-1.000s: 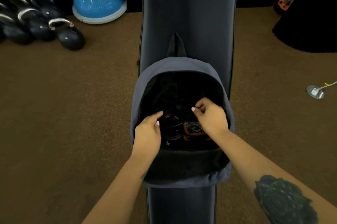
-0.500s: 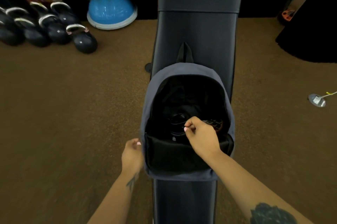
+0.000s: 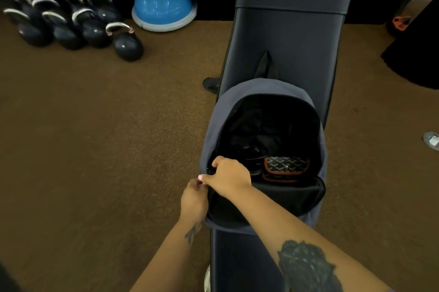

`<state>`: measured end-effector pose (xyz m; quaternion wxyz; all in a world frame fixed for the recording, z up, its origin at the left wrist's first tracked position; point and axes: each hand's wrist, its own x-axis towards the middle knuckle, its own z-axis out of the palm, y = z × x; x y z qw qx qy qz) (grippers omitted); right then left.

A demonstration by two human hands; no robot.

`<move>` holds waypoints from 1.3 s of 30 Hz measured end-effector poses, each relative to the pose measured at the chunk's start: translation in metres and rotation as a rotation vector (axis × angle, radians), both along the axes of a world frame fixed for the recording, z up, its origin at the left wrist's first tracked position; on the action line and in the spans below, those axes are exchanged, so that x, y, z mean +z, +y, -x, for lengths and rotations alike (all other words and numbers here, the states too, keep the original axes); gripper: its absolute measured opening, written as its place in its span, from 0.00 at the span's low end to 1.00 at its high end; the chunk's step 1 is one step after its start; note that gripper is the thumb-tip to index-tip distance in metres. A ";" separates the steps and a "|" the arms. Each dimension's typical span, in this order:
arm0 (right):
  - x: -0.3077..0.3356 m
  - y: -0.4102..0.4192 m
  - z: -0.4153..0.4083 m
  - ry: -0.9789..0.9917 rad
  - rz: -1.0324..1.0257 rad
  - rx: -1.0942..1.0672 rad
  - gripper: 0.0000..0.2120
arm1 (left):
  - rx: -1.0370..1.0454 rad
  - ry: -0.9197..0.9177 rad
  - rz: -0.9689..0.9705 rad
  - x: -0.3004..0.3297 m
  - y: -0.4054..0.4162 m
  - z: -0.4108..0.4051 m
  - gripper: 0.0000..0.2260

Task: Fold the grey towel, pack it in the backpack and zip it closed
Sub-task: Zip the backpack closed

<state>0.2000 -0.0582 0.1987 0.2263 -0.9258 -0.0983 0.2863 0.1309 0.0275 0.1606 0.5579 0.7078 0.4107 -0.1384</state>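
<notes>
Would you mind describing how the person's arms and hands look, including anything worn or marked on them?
Both forearms are bare, with no sleeves, gloves or watch in view. The right forearm carries a large dark tattoo, possibly a flower. The left forearm has a smaller dark tattoo near the wrist. The right hand has a pale pink painted nail; the left hand shows no rings.

No legible text or labels anywhere.

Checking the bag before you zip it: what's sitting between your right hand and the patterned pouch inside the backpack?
In the head view, a dark round item, too dim to identify, lies inside the backpack between the right hand and the patterned pouch.
</notes>
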 end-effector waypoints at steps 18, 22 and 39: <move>-0.030 0.007 -0.021 0.165 -0.027 -0.091 0.13 | -0.263 -0.184 -0.308 -0.019 0.019 -0.018 0.13; -0.030 0.007 -0.024 0.174 -0.020 -0.077 0.10 | -0.244 -0.185 -0.244 -0.022 0.025 -0.021 0.10; -0.037 0.007 -0.002 -0.569 0.100 0.436 0.13 | 0.058 0.052 0.306 -0.035 0.042 -0.045 0.09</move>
